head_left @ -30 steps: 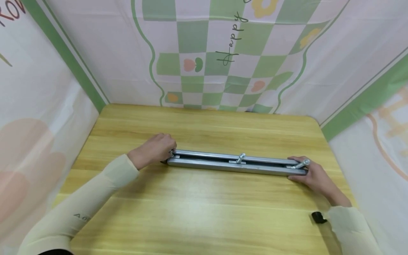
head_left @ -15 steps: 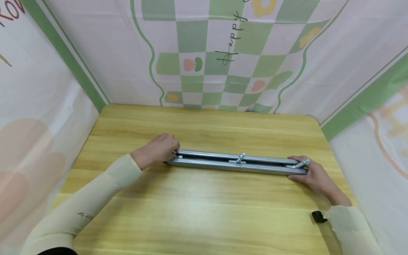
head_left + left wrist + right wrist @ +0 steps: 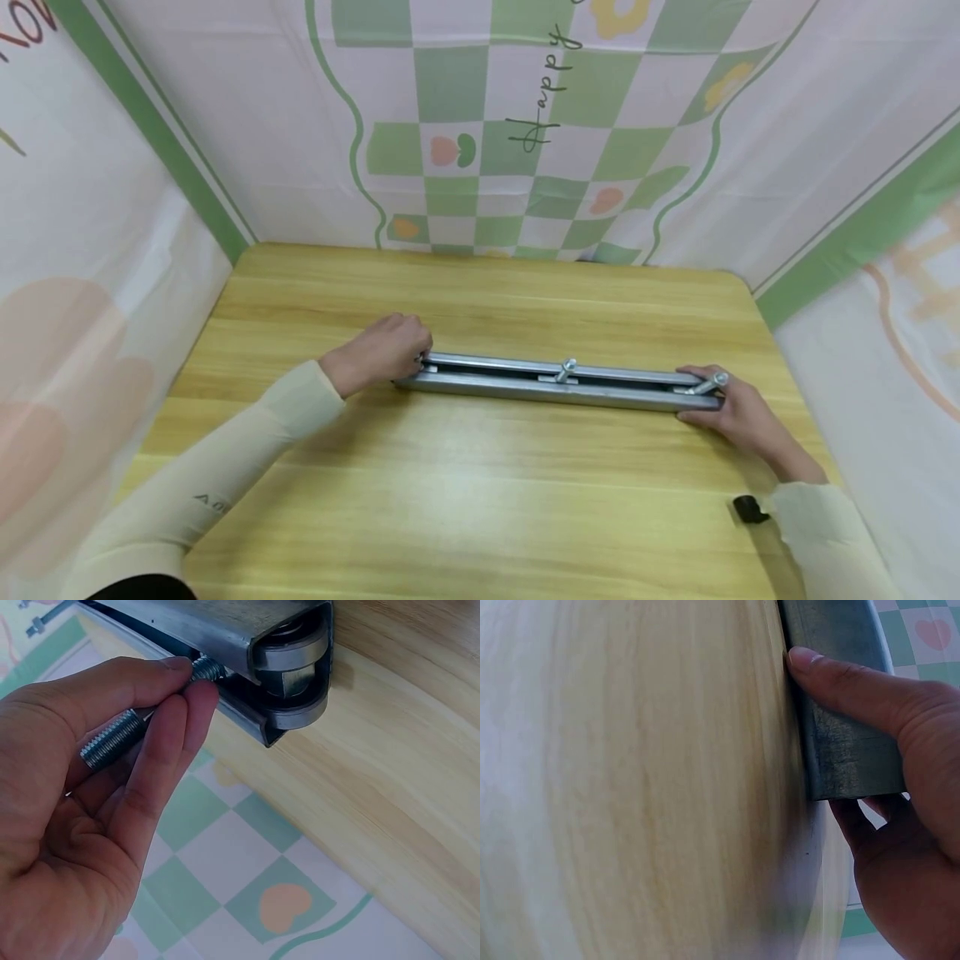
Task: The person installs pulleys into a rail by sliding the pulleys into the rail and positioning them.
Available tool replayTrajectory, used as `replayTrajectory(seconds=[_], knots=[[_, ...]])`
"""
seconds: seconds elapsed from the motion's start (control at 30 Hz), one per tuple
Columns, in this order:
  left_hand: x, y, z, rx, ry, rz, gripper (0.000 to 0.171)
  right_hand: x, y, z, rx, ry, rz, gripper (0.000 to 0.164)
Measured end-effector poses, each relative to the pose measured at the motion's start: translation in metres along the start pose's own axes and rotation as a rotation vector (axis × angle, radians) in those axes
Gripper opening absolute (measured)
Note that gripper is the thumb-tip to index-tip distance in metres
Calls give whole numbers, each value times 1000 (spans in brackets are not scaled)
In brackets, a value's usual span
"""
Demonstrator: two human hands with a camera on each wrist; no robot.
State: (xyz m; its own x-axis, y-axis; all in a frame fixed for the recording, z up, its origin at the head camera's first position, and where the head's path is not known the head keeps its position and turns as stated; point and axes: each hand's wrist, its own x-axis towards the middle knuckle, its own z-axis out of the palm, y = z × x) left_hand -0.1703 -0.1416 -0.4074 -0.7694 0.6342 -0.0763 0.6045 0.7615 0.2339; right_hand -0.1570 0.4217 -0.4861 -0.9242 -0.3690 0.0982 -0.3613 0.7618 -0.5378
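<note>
A long grey metal rail (image 3: 510, 387) with a slot along its top lies across the wooden table. At its left end my left hand (image 3: 386, 348) pinches a threaded bolt (image 3: 112, 742) between thumb and fingers. Close by, in the left wrist view, wheels (image 3: 300, 656) with metal rims sit partly inside the rail's end. My right hand (image 3: 738, 415) grips the other end, its thumb (image 3: 847, 682) along the near side and its fingers partly hidden behind. From the slot rise a middle bolt (image 3: 566, 371) and a tilted right bolt (image 3: 708, 385).
The wooden table (image 3: 450, 500) stretches in front of the rail and behind it. A patterned cloth (image 3: 480, 150) hangs at the back edge, with more cloth at both sides. Something small and black (image 3: 750, 509) is by the right sleeve.
My left hand has moved a little to the right along the rail with the bolt, and the dark part at the rail's left end shows less. My right hand stays in place.
</note>
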Motion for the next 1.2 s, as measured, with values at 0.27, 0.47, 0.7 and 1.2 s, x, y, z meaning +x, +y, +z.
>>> replayTrajectory(seconds=[0.27,0.47,0.7,1.2], knots=[[4,3,2,4,19,2,20,-1,1,-2,10,2,-3,69],[6,4,5,7,23,15,27,-2,2,-1,13,0,0,69],[6,7,4,9,21,14,15,-5,3,-1,6,-3,1,69],[-1,7,-3,-58,4,-31,19,-6,2,-3,-27,-12,17,71]])
